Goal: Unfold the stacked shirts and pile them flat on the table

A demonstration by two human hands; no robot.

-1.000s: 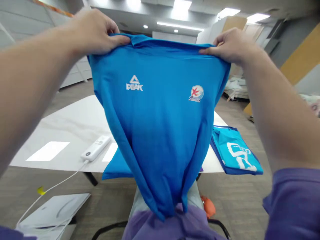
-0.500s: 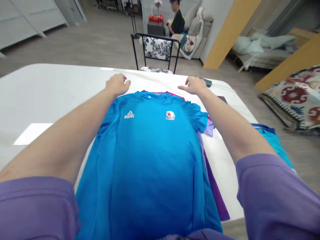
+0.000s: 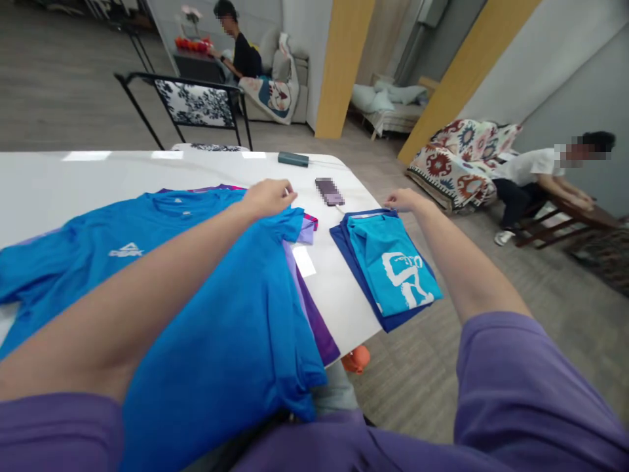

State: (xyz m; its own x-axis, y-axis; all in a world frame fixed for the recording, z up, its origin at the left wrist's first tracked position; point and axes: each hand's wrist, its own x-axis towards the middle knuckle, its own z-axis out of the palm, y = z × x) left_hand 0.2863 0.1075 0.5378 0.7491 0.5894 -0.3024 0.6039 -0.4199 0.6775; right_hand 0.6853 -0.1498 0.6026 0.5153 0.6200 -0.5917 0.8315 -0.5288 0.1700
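A blue T-shirt (image 3: 206, 341) with a white chest logo is spread over the table's left part, on top of purple and lilac garments (image 3: 317, 321) that peek out at its right edge. My left hand (image 3: 269, 198) hovers by its right sleeve, thumb and fingers apart, with nothing in them. Farther right, a folded turquoise T-shirt (image 3: 368, 246) with white lettering lies over navy cloth (image 3: 356, 278) at the table's right edge. At its far right corner is my right hand (image 3: 407, 199), fingers pinched together at the cloth's edge; the fingertips are partly hidden.
On the white table (image 3: 339, 314) lie a phone (image 3: 329, 191) with a cable and a dark green box-shaped object (image 3: 293, 159). A black-framed chair (image 3: 196, 105) stands behind. An orange item (image 3: 356, 359) shows below the edge. Two people sit farther off.
My view has swung right, bringing the folded T-shirt fully in. Both hands have left the blue T-shirt's collar end and moved right; the right one has come to the folded stack.
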